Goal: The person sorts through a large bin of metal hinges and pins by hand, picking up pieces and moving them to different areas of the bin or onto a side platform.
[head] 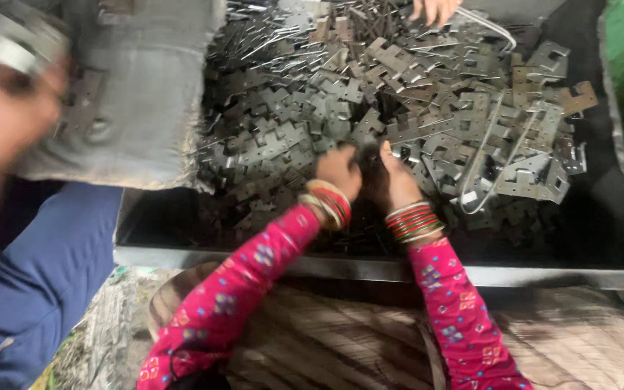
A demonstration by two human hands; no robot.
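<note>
Left hand (pixel 339 171) and right hand (pixel 393 180) seemingly pinch metal plates (pixel 427 108); dark steel tray (pixel 370 269).

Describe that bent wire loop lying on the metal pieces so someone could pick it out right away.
Look in the dark metal tray, heaped with flat grey notched plates. Right of both hands, left hand and right hand, lies the wire loop. It is a long thin U of pale wire, unlike the flat plates beneath it.
</note>
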